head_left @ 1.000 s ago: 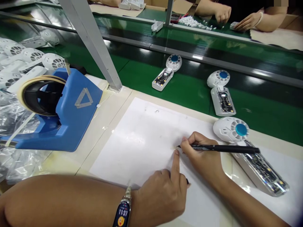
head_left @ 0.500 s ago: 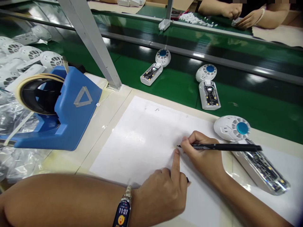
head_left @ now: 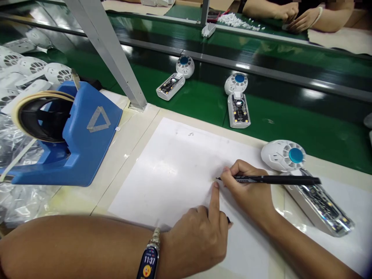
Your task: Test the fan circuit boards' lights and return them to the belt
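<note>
A marker (head_left: 285,179) is clamped in the right hand (head_left: 250,188), its tip aimed at the paper (head_left: 162,182); whether the sheet is touched by it cannot be told. The left hand (head_left: 197,240) is placed just beside, its index finger extended toward the tip and its other fingers curled; whether anything is gripped by them cannot be told, though a small dark end (head_left: 229,220) is seen beside it. A watch (head_left: 149,261) is worn on the left wrist. Beyond the right hand, a white fan (head_left: 283,155) is laid on the tabletop (head_left: 124,166). Two more fans (head_left: 240,110) are carried on the green belt (head_left: 203,97). A blue tape dispenser (head_left: 95,155) is set at left.
</note>
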### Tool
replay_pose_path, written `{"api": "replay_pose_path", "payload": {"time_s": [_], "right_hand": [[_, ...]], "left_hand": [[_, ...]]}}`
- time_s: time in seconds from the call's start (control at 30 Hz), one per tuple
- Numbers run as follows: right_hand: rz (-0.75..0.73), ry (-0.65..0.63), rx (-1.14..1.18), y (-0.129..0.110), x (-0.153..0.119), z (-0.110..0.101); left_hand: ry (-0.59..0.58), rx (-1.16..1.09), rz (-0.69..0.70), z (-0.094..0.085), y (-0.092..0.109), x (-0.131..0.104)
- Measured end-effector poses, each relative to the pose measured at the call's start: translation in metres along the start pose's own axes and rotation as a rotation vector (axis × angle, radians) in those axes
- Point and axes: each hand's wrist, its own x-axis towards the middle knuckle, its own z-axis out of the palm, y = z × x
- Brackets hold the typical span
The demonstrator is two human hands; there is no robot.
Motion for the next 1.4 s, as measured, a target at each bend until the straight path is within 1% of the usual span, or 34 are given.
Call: {"api": "replay_pose_path", "payload": {"time_s": [0.3,0.47,0.6,0.7,0.77,0.83,0.9,1.0,1.07,1.13,1.2,1.3,1.4], "right_hand": [[-0.001,-0.021,0.022,-0.002,0.001,-0.001],[0.002,0.018,0.003,0.0,-0.001,0.0],[0.003,0.024,0.01,0.0,-0.001,0.0],[0.036,0.015,0.078,0.001,0.001,-0.002],[0.092,0.012,0.222,0.003,0.003,-0.005],[0.141,-0.005,0.413,0.006,0.005,-0.009],[0.126,-0.061,0.553,0.008,0.006,-0.013],[0.055,-0.177,0.621,0.005,0.005,-0.018],[0.03,-0.209,0.637,0.003,0.002,-0.022],[0.011,-0.202,0.631,0.002,0.0,-0.024],[-0.002,-0.178,0.612,0.002,-0.001,-0.025],[-0.002,-0.157,0.622,0.003,-0.001,-0.022],[0.003,-0.185,0.624,0.001,-0.001,-0.018]], "left_hand": [[0.007,0.014,0.009,0.0,0.0,0.001],[0.004,0.012,0.012,-0.001,-0.001,0.001],[-0.01,0.009,0.02,-0.001,-0.001,0.0],[-0.01,-0.01,0.032,0.002,-0.003,-0.002],[0.013,-0.092,0.037,0.003,-0.005,-0.003],[0.046,-0.259,-0.01,0.004,-0.009,-0.002],[0.07,-0.476,-0.112,0.004,-0.013,0.0],[0.11,-0.775,-0.277,0.003,-0.018,0.004],[0.144,-0.91,-0.36,0.004,-0.02,0.007],[0.165,-0.977,-0.426,0.005,-0.021,0.008],[0.172,-0.999,-0.465,0.006,-0.021,0.008],[0.182,-1.002,-0.48,0.008,-0.02,0.007],[0.188,-0.992,-0.492,0.008,-0.02,0.007]]}}
